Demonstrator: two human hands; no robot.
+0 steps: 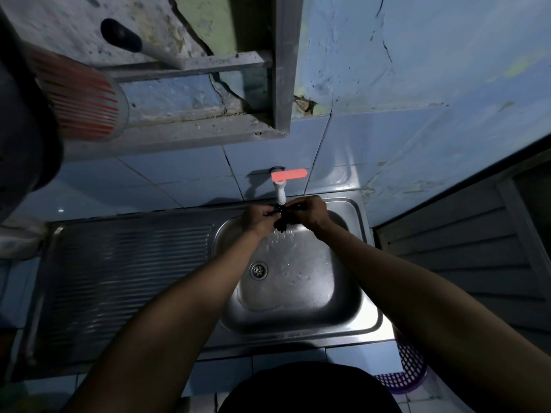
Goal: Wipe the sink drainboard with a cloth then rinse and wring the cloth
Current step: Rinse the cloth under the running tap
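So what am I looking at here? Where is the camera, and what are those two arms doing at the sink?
There is no machine here: a person wears one camera on the head, so you look down along their own arms. The left hand and the right hand meet under the white tap, which has an orange-red lever. Between them, each with a curled grip, they hold a small dark cloth; water seems to splash into the steel sink basin below. The round drain sits at the basin's left. Left of the basin is the ribbed drainboard. A purple mesh basket shows at lower right, below the counter.
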